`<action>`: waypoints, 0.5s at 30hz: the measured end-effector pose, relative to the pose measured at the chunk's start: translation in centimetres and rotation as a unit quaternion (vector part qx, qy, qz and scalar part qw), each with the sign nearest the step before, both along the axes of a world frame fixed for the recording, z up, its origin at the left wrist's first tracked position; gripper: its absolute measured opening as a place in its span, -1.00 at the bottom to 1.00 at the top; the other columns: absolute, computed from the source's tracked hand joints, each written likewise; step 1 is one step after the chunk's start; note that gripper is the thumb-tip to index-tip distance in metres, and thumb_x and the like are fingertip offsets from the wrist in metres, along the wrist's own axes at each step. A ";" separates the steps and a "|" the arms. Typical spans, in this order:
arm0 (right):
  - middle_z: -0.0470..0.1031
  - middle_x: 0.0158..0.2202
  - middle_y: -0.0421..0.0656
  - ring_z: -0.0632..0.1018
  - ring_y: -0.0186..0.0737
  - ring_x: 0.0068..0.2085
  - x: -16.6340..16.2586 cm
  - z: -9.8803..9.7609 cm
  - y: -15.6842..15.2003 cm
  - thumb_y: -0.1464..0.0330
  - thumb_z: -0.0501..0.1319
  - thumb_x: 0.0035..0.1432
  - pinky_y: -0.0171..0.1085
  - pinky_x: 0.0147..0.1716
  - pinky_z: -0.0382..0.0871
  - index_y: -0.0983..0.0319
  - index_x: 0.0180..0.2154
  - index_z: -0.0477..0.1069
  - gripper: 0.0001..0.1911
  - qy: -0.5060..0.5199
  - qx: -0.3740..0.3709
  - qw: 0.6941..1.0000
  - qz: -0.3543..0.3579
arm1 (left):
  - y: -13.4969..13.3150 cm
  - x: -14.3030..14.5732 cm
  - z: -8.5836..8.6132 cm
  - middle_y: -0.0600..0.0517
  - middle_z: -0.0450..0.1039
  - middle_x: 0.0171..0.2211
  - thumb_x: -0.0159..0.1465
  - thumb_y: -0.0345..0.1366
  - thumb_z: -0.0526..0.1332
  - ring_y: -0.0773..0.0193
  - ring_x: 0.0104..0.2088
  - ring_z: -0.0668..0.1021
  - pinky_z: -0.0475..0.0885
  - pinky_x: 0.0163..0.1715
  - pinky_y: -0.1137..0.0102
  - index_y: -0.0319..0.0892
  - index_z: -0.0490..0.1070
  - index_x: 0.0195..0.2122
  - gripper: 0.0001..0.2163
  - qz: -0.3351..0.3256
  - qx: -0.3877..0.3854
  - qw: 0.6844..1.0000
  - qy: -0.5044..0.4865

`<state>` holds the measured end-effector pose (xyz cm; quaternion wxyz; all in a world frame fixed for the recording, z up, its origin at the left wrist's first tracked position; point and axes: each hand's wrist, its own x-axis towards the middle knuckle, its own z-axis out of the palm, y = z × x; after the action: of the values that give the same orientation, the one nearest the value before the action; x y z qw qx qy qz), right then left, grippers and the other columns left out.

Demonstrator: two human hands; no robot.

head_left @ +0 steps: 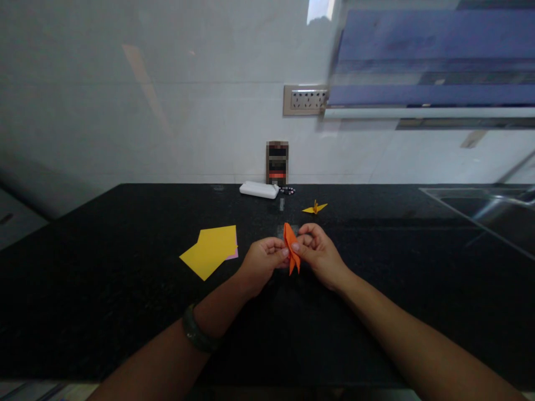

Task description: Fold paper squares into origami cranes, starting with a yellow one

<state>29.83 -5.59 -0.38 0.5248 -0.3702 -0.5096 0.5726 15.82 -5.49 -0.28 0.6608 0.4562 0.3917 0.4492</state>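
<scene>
Between my two hands is a folded piece of orange origami paper (292, 249), narrow, with a pointed top and two slim points hanging down. My left hand (265, 259) pinches its left side between thumb and fingers. From the other side my right hand (320, 253) grips it, the thumb pressed on its face and the fingers curled behind. Beyond my right hand, a small yellow paper crane (315, 208) stands on the dark counter (137, 317). To the left of my left hand lie yellow paper sheets (211, 249), with a pink edge showing underneath.
A white power bank-like block (259, 190) lies by the wall, with a beaded strand (287, 190) beside it. Behind them a phone-like device (277, 161), partly blurred out, leans on the tiles. A socket panel (305, 100) is on the wall. At right is a sink (485, 209).
</scene>
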 end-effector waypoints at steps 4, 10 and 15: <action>0.35 -0.54 -0.27 0.38 -0.37 -0.51 0.2 0.0 0.2 0.26 0.27 -0.13 -0.34 -0.49 0.28 0.22 -0.45 0.29 -0.78 -0.079 0.034 0.996 -0.010 | 0.0 0.0 0.0 0.08 0.42 -0.62 -0.07 -0.36 0.29 0.46 -0.60 0.44 0.36 -0.53 0.53 -0.29 0.38 -0.52 -0.87 0.041 0.004 0.999 0.027; 0.40 -0.53 -0.24 0.41 -0.35 -0.51 0.4 0.0 0.1 0.27 0.27 -0.13 -0.29 -0.45 0.29 0.25 -0.45 0.38 -0.81 -0.107 0.015 0.994 -0.001 | 0.1 0.1 0.1 0.08 0.42 -0.66 -0.08 -0.41 0.28 0.43 -0.62 0.45 0.37 -0.56 0.52 -0.29 0.39 -0.56 -0.91 0.087 0.013 0.993 0.081; 0.40 -0.52 -0.22 0.42 -0.33 -0.48 0.4 -0.1 0.1 0.29 0.25 -0.11 -0.28 -0.43 0.30 0.26 -0.47 0.38 -0.84 -0.127 0.029 0.991 -0.004 | 0.1 0.2 0.0 0.08 0.44 -0.67 -0.08 -0.42 0.28 0.41 -0.62 0.47 0.38 -0.56 0.51 -0.28 0.41 -0.56 -0.93 0.091 0.013 0.991 0.100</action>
<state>30.18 -5.52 -0.48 0.4682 -0.4269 -0.5869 0.5040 16.07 -5.36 -0.32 0.5686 0.4696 0.4900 0.4648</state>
